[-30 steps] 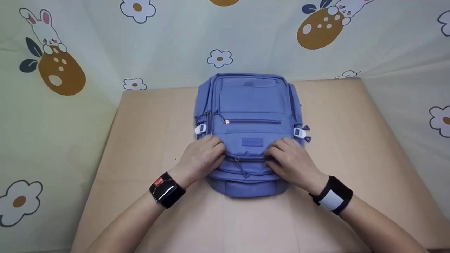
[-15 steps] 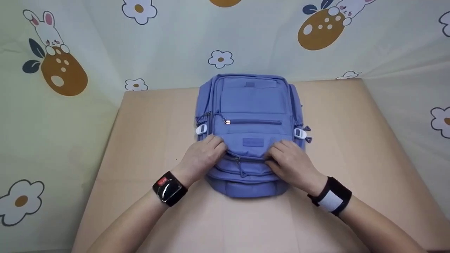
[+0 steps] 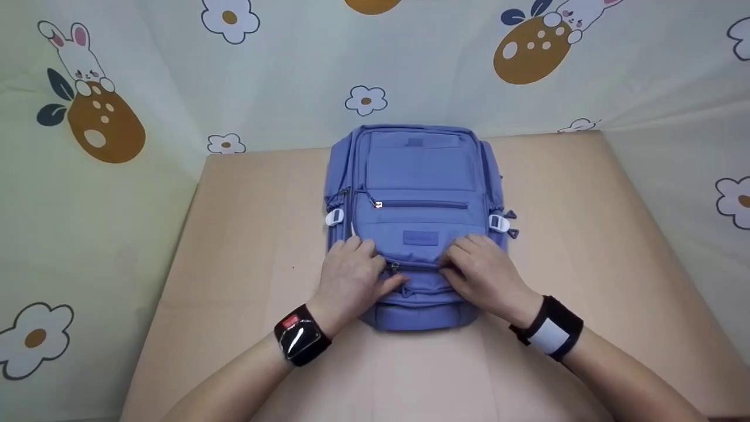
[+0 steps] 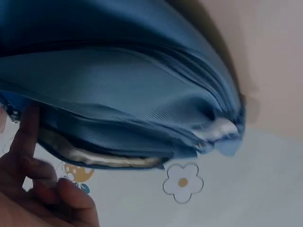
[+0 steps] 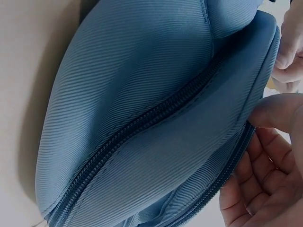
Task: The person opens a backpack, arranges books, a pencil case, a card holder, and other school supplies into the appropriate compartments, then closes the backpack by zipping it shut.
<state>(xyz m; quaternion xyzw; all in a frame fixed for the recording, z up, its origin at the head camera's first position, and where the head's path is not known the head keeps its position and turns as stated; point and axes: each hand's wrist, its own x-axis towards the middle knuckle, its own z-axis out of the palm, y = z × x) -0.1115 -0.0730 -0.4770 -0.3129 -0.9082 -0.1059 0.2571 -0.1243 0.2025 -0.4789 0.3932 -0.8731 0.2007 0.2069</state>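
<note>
A blue backpack lies front up on the table, its base towards me. My left hand is at the left side of the lower front pocket, thumb stretched towards the zipper slider. In the left wrist view, one straight finger touches the pocket's edge beside the slider, and the other fingers bend loosely. The pocket gapes, showing a pale lining. On the right side, my right hand pinches the pocket's zippered edge between thumb and fingers.
A tan tabletop surrounds the backpack. Printed cloth with rabbits and flowers hangs behind and on both sides. White buckles sit on the bag's sides, and a closed upper zipper crosses its front.
My left hand has shifted right and slightly towards me along the pocket, its thumb now stretched out by the zipper slider. My right hand keeps its grip in nearly the same place.
</note>
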